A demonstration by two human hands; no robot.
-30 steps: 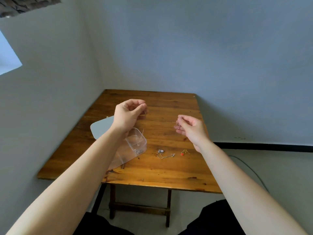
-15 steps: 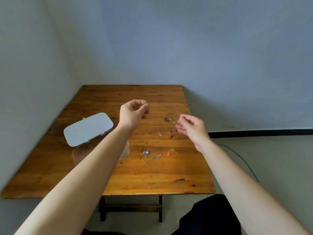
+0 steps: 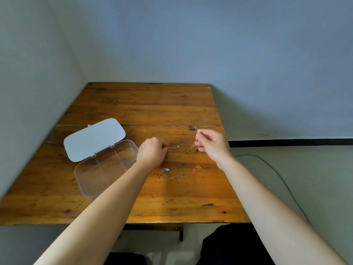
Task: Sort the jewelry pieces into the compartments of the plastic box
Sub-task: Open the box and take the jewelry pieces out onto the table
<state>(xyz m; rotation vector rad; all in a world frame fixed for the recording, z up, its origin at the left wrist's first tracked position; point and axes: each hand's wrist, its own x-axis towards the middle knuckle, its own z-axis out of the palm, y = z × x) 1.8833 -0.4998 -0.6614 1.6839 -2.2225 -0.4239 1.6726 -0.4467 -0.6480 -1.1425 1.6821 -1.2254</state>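
Your left hand (image 3: 152,151) and right hand (image 3: 211,144) each pinch what seems one thin chain (image 3: 174,147), the plastic box (image 3: 107,167) apparently empty, two pieces waiting centre-frame.

Our left hand (image 3: 152,153) now sits low at the wooden table (image 3: 145,108), fingers curled on one end of a thin chain (image 3: 174,147) whose small pendant lies just beyond the grip, where earlier it hung raised. Our right hand (image 3: 211,145) has dropped too, its pinch holding the other end, which trails down beneath it.
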